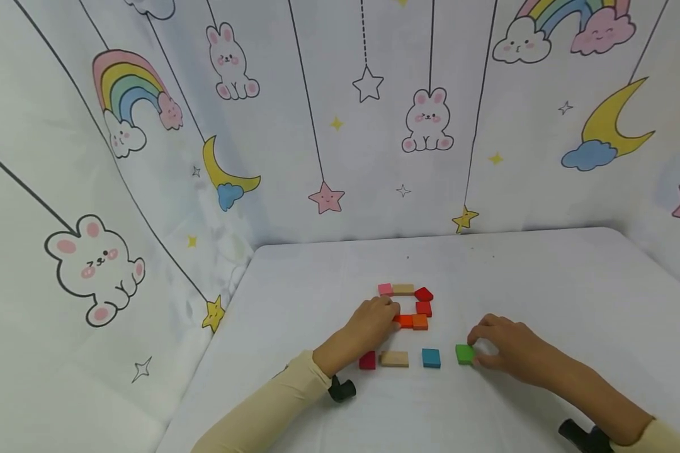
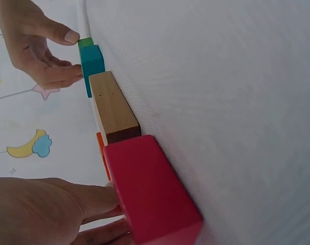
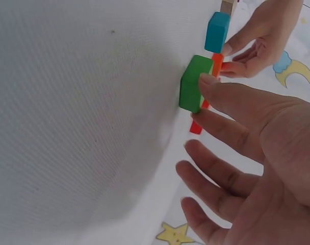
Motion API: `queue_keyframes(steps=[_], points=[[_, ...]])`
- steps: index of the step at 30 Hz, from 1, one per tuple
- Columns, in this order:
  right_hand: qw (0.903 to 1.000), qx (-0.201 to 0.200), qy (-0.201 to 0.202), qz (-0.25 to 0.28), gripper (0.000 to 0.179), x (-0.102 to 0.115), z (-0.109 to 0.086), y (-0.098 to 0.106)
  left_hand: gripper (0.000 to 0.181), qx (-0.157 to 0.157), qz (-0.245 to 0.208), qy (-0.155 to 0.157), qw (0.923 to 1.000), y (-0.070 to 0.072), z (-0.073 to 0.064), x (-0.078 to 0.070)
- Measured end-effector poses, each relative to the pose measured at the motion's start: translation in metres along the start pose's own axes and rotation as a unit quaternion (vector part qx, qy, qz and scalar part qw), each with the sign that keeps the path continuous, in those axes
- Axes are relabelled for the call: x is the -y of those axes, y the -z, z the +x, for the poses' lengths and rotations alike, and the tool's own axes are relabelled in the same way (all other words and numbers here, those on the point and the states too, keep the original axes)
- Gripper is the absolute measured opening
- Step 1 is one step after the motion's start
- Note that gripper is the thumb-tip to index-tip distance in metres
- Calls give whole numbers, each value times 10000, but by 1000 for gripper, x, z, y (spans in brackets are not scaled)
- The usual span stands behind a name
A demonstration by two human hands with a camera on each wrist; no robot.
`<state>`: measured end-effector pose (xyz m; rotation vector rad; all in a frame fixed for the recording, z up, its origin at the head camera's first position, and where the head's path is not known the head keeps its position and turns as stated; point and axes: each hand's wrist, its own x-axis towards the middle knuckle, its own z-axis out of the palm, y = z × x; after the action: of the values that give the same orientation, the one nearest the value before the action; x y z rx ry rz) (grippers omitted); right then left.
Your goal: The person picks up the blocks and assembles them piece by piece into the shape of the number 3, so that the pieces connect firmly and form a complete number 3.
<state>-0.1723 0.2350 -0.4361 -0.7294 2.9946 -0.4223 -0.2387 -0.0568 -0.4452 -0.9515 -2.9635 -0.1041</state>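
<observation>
My left hand (image 1: 373,324) pinches an orange block (image 1: 405,321) at the left end of a curved line of blocks. Beside it lies another orange block (image 1: 420,322), touching it. Thumb and forefinger of my right hand (image 1: 512,349) pinch a green block (image 3: 191,84) lying on the table, the other fingers spread apart in the right wrist view. Left of the green block, a blue block (image 1: 430,358), a plain wooden block (image 1: 394,359) and a dark red block (image 2: 152,191) form a spaced front row. My left hand partly hides the curve's left side.
Behind the hands, the curve continues with a pink block (image 1: 385,289), a wooden block (image 1: 403,289), a red pointed block (image 1: 424,294) and a red block (image 1: 424,309). A white cloth covers the table (image 1: 544,270); a patterned curtain (image 1: 294,113) hangs behind it.
</observation>
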Motion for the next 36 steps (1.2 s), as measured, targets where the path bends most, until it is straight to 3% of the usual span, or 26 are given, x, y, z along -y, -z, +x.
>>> queue_keyframes(steps=[12,22,36], points=[[9987,-174,-322,344,29,9,21,-8,30,36,70,-11,10000,-1,1,0],[9985,-171,-332,412,32,18,41,-16,28,-4,49,-4,10000,0,2,0],[9984,-229,-235,467,31,24,51,-24,30,-17,63,3,10000,0,1,-1]])
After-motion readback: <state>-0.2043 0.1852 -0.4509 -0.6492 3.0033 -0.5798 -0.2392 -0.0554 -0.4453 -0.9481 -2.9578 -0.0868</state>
